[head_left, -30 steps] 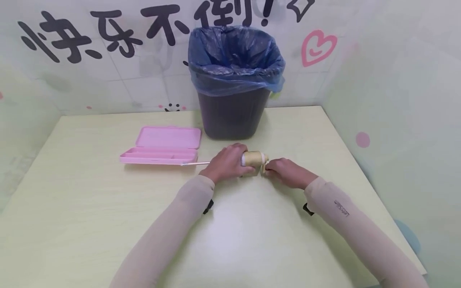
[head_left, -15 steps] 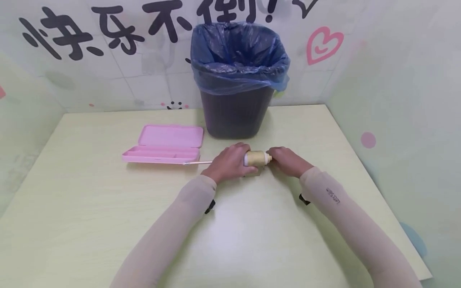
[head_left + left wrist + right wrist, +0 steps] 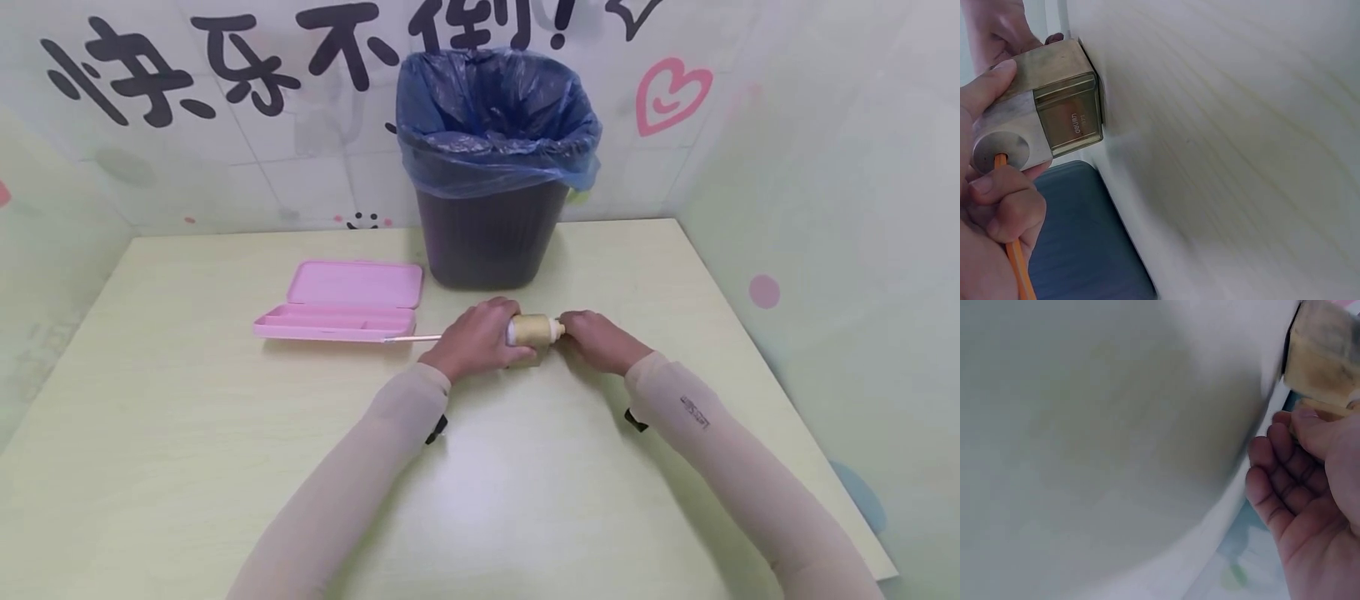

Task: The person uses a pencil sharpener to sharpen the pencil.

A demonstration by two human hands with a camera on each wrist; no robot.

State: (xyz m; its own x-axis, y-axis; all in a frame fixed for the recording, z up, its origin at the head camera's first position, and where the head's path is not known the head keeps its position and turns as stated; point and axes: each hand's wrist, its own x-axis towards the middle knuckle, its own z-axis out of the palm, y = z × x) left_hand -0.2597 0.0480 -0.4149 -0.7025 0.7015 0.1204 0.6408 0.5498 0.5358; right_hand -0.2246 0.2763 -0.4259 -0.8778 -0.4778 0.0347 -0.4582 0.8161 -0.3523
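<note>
A tan and white crank pencil sharpener (image 3: 531,331) lies on the table, its clear shavings drawer (image 3: 1071,117) facing the left wrist camera. My left hand (image 3: 476,335) grips its body, with the thumb over one side. A pencil (image 3: 1020,272) is inserted in the round hole, and the left fingers curl beside it close to the hole. At the opposite end, my right hand (image 3: 600,339) pinches the crank handle (image 3: 1329,411) between thumb and forefinger. The other right fingers are loosely bent. In the head view the pencil sticks out leftward from under the left hand.
An open pink pencil case (image 3: 337,321) lies left of the hands. Behind them stands a dark bin (image 3: 491,237) lined with a blue bag (image 3: 495,171). Decorated walls (image 3: 825,167) border the table (image 3: 225,467) at the back and sides.
The right hand has shifted slightly up and left, and the crank has turned from hanging below the sharpener's end. The left hand holds its place on the sharpener. The view has shifted slightly.
</note>
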